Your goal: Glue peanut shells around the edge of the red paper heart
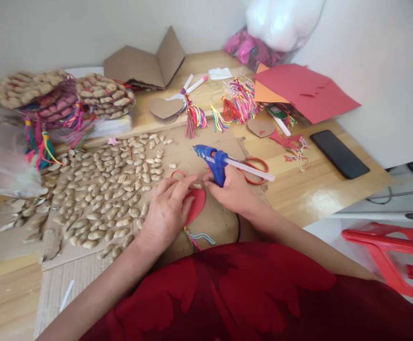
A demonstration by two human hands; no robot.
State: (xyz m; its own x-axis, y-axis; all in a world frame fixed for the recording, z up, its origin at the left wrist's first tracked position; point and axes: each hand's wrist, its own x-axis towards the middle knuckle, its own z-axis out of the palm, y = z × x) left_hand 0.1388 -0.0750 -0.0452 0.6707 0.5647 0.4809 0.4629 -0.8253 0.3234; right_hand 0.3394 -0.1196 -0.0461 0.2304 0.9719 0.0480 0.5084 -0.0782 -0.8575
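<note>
My right hand (229, 187) is wrapped round the handle of a blue glue gun (213, 163), its nozzle pointing left and a clear glue stick out of the back. Its fingertips are beside a peanut (197, 186) at the top of a red paper piece (196, 204). My left hand (167, 208) rests on that piece's left edge, fingers bent together near a red cord loop (178, 174); what they pinch, if anything, is too small to make out. A colourful tassel (194, 238) hangs below the red piece. Many peanuts (100, 189) lie on cardboard to the left.
Orange scissors (255, 170) lie right of the glue gun, with a black phone (339, 154) farther right. Behind are tassels (240, 99), red paper (309, 92), cardboard hearts (167, 108), markers (197, 84) and stacked peanut crafts (103, 94). A red stool (387, 255) stands at right.
</note>
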